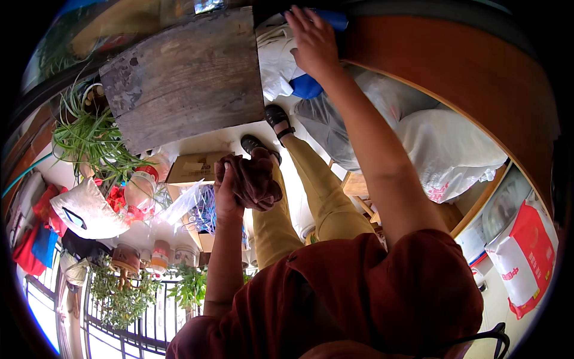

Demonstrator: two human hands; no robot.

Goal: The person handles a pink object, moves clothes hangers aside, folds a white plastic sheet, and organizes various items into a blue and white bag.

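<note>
My left hand (pixel 229 194) is closed around a bunched dark brown cloth (pixel 256 183), held in front of my legs. My right hand (pixel 315 45) stretches far forward, palm down, thumb apart from the fingers. It is over a white plastic bag (pixel 274 60) and beside a blue object (pixel 332 19) at the edge of a brown wooden furniture panel (pixel 430 58). Whether its fingertips touch the blue object, I cannot tell. To the left of that hand lies a worn wooden board (pixel 188 76) with a stained surface.
Full plastic bags (pixel 448 148) are piled under the panel at right. A spider plant (pixel 96 134), a cardboard box (pixel 197 166) and a pale cushion (pixel 89 208) with a phone (pixel 74 218) are at left. Potted plants (pixel 123 287) stand by a railing. A red-and-white sack (pixel 522 260) is at far right.
</note>
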